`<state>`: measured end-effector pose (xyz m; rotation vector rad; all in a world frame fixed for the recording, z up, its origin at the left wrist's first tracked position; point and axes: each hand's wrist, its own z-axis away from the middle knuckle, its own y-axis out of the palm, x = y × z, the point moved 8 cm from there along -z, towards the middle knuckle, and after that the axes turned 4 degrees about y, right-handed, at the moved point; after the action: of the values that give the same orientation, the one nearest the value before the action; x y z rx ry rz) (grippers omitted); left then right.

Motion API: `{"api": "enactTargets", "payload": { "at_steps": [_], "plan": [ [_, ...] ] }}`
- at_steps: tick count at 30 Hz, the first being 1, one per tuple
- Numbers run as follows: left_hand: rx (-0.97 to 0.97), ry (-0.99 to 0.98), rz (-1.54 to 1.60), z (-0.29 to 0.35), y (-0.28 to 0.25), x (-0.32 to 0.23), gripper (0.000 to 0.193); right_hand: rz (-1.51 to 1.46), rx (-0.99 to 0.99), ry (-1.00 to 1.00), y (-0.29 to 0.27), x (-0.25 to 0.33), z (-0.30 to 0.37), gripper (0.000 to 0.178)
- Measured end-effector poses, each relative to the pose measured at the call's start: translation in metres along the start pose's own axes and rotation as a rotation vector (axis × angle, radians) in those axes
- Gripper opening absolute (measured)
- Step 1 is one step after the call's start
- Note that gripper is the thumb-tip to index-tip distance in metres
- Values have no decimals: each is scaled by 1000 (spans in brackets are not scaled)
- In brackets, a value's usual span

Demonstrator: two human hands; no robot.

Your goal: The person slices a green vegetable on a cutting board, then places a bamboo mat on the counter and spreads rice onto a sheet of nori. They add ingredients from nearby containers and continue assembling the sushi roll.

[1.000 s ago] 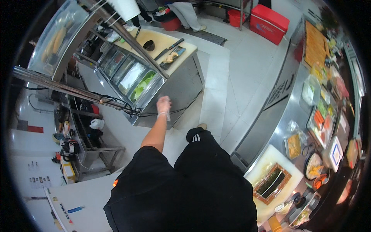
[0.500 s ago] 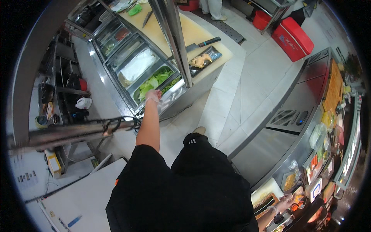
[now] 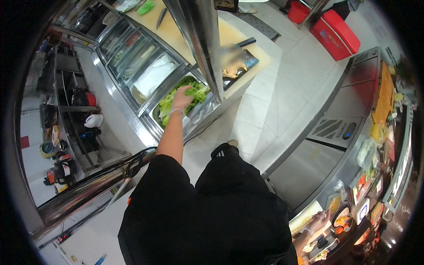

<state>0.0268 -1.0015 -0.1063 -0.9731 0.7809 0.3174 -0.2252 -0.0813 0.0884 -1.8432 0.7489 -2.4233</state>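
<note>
My left hand (image 3: 181,98), in a clear glove, reaches down into a metal pan of green lettuce (image 3: 166,105), fingers curled into the leaves and their tips partly hidden. At the lower right my right hand (image 3: 319,221), also gloved, is over the side counter with its fingers apart and nothing seen in it. Close to it are a pale cutting board (image 3: 304,219) and a dish of orange food (image 3: 342,219).
A steel post (image 3: 201,48) rises between me and a black tray (image 3: 249,64) of food. Beyond the lettuce are several covered pans, one under a white cloth (image 3: 154,75). A knife (image 3: 161,18) lies on the long cutting board (image 3: 176,37). A red cooler (image 3: 335,35) stands on the floor.
My left hand has moved from a dark bar across the lettuce pan into the leaves; the bar no longer crosses the pan. My right hand has shifted slightly up and left, away from the orange food.
</note>
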Motion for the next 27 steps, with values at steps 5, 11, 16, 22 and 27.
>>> {"api": "enactTargets", "payload": {
  "at_steps": [5, 11, 16, 22, 27],
  "plan": [
    [147, -18, -157, -18, 16, 0, 45, 15, 65, -11, 7, 6, -3, 44],
    [-280, 29, 57, -10, -50, 9, 44, 22, 72, 2, -12, -12, -6, 37],
    [-365, -93, 0, 4, -93, 62, 43, 53, 112, 114, 9, -22, 0, 33],
    [-200, -506, -385, 19, -95, 38, 40, 66, 116, 104, -2, -27, -9, 31],
    [-316, -423, -629, 39, -125, 10, 38, 79, 126, 114, -6, -26, -10, 32]
  ]
}}
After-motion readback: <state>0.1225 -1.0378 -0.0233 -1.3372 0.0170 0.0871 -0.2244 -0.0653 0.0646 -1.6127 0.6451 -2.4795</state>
